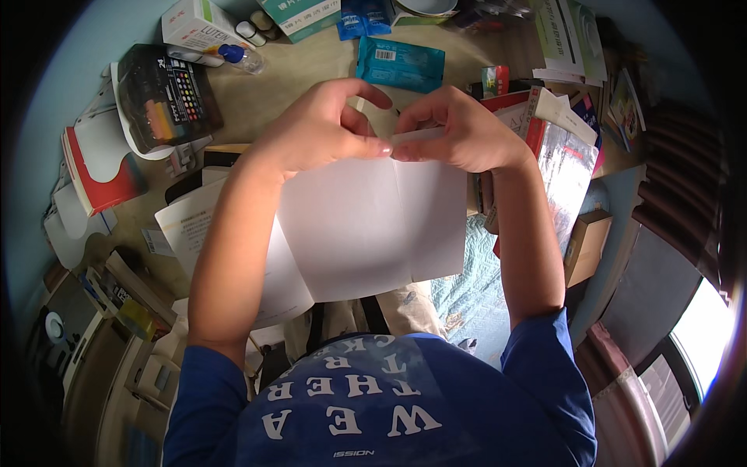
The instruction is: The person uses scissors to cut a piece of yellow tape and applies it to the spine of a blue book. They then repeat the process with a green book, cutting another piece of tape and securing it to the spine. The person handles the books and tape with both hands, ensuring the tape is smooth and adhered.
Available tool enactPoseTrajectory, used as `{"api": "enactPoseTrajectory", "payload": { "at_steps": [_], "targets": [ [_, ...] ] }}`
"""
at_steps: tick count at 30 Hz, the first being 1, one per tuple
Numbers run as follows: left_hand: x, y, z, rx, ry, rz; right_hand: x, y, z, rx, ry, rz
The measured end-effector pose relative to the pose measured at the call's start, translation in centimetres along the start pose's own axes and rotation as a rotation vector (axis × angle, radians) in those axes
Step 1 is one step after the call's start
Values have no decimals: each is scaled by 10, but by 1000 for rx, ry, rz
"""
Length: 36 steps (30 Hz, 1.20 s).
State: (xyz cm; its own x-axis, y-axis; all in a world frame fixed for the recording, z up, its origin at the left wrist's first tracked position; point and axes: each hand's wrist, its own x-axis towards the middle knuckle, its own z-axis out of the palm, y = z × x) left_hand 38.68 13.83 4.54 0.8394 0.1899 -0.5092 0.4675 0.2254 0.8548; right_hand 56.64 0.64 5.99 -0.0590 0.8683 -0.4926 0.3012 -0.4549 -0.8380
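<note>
A wide blank white paper sheet [344, 227] spreads in front of my body, with a vertical crease right of its middle. My left hand [327, 128] holds its upper edge close to the crease, thumb on the near side and fingers curled beyond. Just right of the crease, my right hand [461, 131] pinches the same edge, and the two thumb tips almost touch. Left of the sheet lies a printed page [189, 225] of an open book, partly covered by my left forearm. The fingertips behind the paper are hidden.
Beyond my hands, a teal packet [401, 63] lies on the desk [303, 76]. A dark marker case [169, 99] and a small blue-capped bottle [242, 58] stand left. Books and a plastic-wrapped package [563, 175] crowd the right. A patterned blue cloth [481, 280] shows below.
</note>
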Motion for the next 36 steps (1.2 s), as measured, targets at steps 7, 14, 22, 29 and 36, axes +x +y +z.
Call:
{"api": "enactPoseTrajectory", "payload": {
  "at_steps": [7, 14, 22, 29, 36],
  "targets": [
    [-5, 2, -1, 31, -25, 61, 1, 0, 1, -17, 4, 28],
    [-6, 2, -1, 24, -80, 46, 0, -6, -1, 30, -23, -20],
    [-8, 2, -12, -56, -65, -18, -3, -9, 0, 50, 5, 44],
    [-50, 0, -18, -68, 227, 84, -15, 3, -6, 593, -51, -204],
    [-177, -47, 18, -213, 935, 287, -26, -39, 84, 854, -428, -332]
  ]
}}
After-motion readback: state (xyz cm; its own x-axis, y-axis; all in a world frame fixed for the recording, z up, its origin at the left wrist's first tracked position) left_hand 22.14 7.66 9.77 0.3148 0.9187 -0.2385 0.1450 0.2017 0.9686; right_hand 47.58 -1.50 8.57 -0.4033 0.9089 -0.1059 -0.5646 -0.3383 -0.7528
